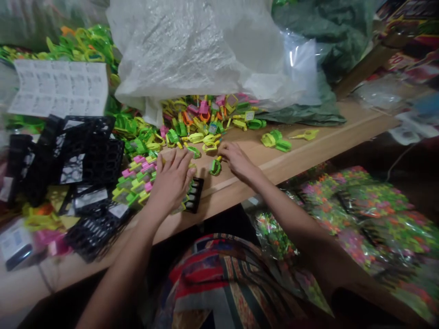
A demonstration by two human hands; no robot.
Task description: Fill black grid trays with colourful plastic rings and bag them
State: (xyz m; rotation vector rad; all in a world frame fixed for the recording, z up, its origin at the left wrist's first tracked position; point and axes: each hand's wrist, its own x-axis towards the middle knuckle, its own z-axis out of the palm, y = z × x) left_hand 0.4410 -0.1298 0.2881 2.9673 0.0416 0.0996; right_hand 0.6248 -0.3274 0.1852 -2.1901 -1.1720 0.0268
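My left hand (173, 180) lies over a black slotted tray (195, 195) filled with rows of small plastic pieces (139, 178) in pink, yellow and green. Its fingers are slightly spread, and the palm hides part of the tray. At the table's middle, my right hand (236, 161) has its fingertips closed at the yellow tip of a small green plastic piece (215, 167). That piece is ring-shaped and rests on or just above the wood. Loose yellow ring-shaped pieces (210, 145) lie just beyond both hands.
A large pile of loose pieces (202, 114) spills from under a white plastic sack (199, 50). Black trays (92, 155) are heaped at left below a printed label sheet (60, 87). Filled clear bags (370, 210) lie below the table's right edge.
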